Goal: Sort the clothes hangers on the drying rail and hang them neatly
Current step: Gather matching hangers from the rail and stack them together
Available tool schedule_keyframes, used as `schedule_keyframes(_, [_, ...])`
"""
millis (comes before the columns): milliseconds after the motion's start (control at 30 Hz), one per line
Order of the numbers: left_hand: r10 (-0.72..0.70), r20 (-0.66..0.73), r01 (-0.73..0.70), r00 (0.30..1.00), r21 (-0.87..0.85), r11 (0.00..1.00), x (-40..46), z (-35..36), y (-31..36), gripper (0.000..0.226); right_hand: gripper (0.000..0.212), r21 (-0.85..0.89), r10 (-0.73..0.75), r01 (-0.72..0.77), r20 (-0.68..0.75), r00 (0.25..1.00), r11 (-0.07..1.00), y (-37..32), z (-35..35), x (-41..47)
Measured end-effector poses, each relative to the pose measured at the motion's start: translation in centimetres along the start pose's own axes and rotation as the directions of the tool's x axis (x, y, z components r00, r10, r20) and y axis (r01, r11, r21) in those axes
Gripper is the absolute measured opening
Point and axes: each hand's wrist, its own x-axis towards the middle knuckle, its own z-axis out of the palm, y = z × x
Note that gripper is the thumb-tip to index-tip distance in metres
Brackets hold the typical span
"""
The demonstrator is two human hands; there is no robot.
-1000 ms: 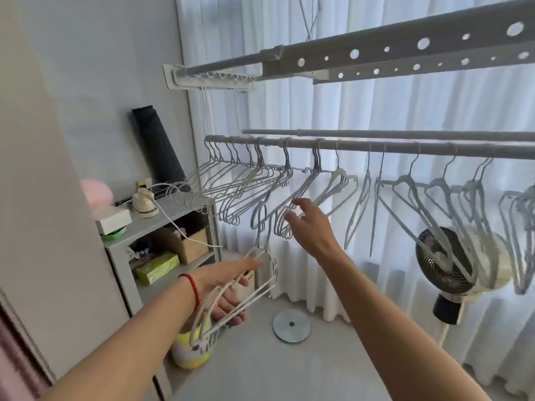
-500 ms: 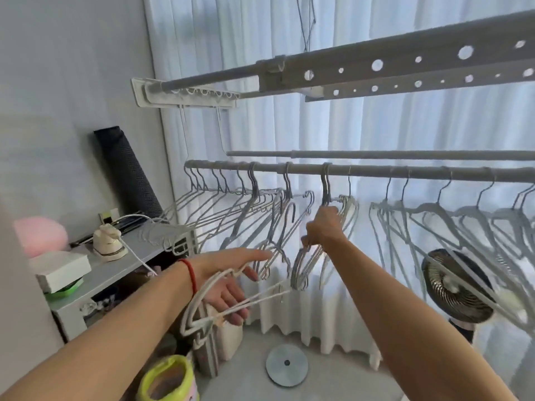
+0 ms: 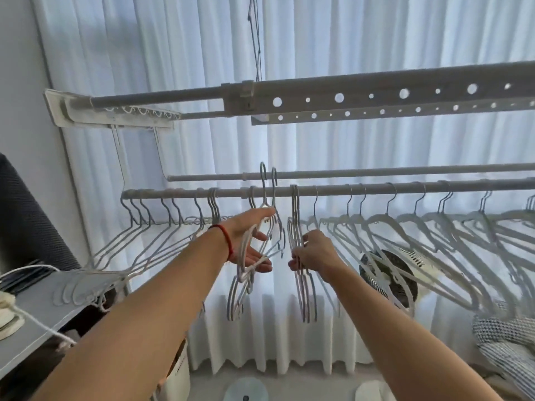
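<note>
A grey drying rail (image 3: 376,189) runs across the view with several pale grey hangers on it. My left hand (image 3: 250,238), with a red string at the wrist, holds a small bunch of hangers (image 3: 267,198) raised so that their hooks stand just above the rail. My right hand (image 3: 314,253) grips a tight bunch of hangers (image 3: 295,215) that hangs from the rail just right of the left hand. Loose hangers (image 3: 150,238) spread out on the left and more hangers (image 3: 434,227) fill the rail to the right.
A perforated overhead rack beam (image 3: 376,91) crosses above, with a thinner rod (image 3: 376,172) behind the rail. White curtains (image 3: 347,39) fill the back. A grey shelf (image 3: 37,308) with a corded device stands at left, a fan (image 3: 388,273) at right, striped fabric (image 3: 506,337) at far right.
My left hand has lifted its hangers from waist height up to the rail. My right hand has moved slightly right and gripped a bunch on the rail. The view has tilted upward.
</note>
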Motion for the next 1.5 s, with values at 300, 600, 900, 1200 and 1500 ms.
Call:
schedule_keyframes(300, [-0.05, 0.11, 0.058, 0.993, -0.069, 0.996, 5.3, 1.3, -3.3, 0.089, 0.043, -0.314, -0.123, 0.109, -0.026, 0.992, 0.943, 0.1, -0.6, -4.0])
schedule_keyframes(600, [0.74, -0.238, -0.048, 0.629, 0.938, 0.343, -1.3, 8.1, -2.1, 0.055, 0.044, -0.3, -0.367, 0.353, 0.011, 0.93, 0.886, 5.8, -10.4, -10.2])
schedule_keyframes(900, [0.88, 0.1, -0.709, 0.463, 0.639, 0.3, -1.0, 40.9, 0.4, 0.022, 0.036, -0.259, -0.312, 0.249, -0.241, 0.919, 0.933, 15.1, -35.1, -13.4])
schedule_keyframes(1200, [0.837, 0.295, -0.871, 0.462, 0.332, 0.363, 2.2, 67.7, 3.2, 0.027, 0.026, -0.172, -0.11, 0.015, -0.553, 0.826, 0.985, 27.4, -57.3, -18.4])
schedule_keyframes(1500, [0.729, 0.322, -0.774, 0.604, 0.018, 0.633, 9.3, 89.8, 5.3, 0.042, 0.017, -0.243, -0.025, -0.145, -0.584, 0.812, 0.959, 38.1, -73.1, -15.5])
